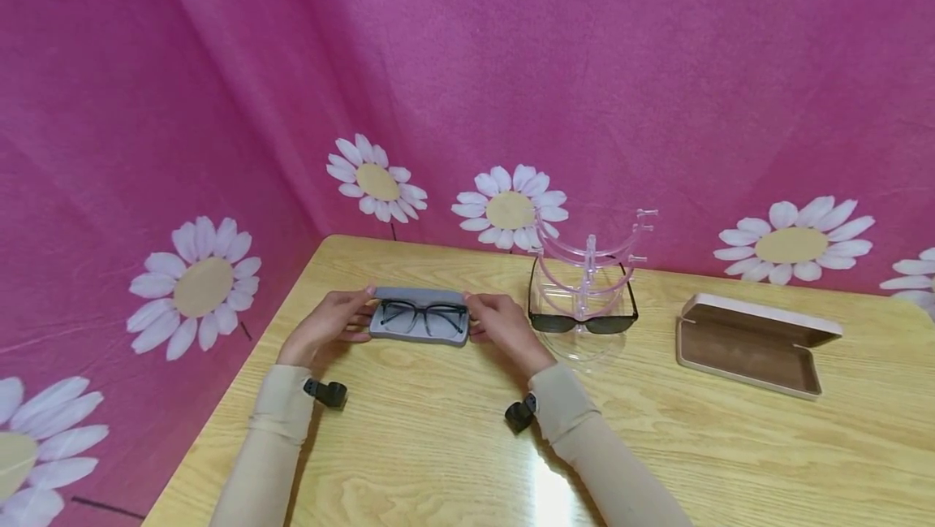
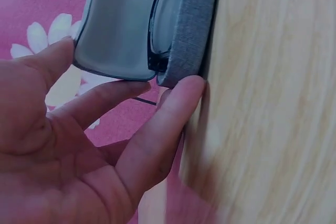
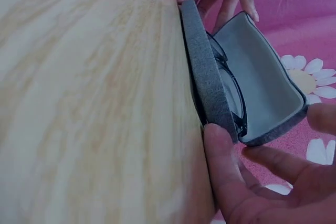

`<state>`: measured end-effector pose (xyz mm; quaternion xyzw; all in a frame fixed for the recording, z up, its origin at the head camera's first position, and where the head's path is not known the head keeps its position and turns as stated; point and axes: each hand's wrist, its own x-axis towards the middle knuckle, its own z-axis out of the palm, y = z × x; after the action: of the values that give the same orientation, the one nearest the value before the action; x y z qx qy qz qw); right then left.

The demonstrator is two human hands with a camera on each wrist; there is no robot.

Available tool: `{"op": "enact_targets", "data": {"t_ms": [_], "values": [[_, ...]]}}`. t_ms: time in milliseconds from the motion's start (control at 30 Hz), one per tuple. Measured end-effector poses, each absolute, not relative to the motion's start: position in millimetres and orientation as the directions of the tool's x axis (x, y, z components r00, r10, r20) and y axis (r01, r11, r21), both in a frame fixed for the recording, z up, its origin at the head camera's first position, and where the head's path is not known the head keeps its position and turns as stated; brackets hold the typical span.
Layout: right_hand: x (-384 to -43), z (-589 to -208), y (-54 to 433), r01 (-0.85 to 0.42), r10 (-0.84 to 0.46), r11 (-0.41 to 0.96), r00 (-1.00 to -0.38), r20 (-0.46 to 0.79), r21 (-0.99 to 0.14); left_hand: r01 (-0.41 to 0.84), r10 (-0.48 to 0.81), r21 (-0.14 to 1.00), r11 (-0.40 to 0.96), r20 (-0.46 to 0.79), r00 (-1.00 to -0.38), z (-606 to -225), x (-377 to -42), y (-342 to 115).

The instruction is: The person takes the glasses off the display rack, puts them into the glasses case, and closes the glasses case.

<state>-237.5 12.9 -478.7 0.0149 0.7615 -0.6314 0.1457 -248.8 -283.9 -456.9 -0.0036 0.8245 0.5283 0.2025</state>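
A grey fabric glasses case (image 1: 420, 294) stands with its lid raised at the back left of the table. Inside lies a pair of dark-framed eyeglasses (image 3: 241, 98), lenses toward the person. My left hand (image 1: 329, 322) holds the case's left end; in the left wrist view its thumb (image 2: 62, 59) touches the lid's corner and other fingers touch the hinge side and the base. At the other end my right hand (image 1: 507, 328) grips the case the same way, a finger (image 3: 219, 142) against the base and the thumb at the lid's edge.
Right of the hands, a clear pink display stand (image 1: 590, 263) bears dark sunglasses (image 1: 551, 322) on a low tier. Farther right on the wooden table (image 1: 424, 446) sits an open pale case (image 1: 748, 348) with brown lining. A magenta curtain (image 1: 511, 64) with daisies hangs behind and to the left.
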Motion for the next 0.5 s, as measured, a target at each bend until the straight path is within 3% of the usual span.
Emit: {"op": "enact_targets", "data": {"t_ms": [200,400,500], "values": [[-235,-481,23,0.178,-0.261,0.203,-0.938,-0.229,-0.963,-0.177,0.281,0.904,0.39,-0.3,-0.912,-463,-246,-293],[-233,-489,26,-0.048,-0.276,0.363,-0.959,-0.058,-0.931,-0.049,0.313,0.909,0.415,-0.193,-0.93,-474,-239,-301],[-232,-491,25,-0.068,-0.275,0.364,-0.961,-0.038,-0.929,-0.038,0.294,0.901,0.432,-0.181,-0.938,-476,-238,-302]]}}
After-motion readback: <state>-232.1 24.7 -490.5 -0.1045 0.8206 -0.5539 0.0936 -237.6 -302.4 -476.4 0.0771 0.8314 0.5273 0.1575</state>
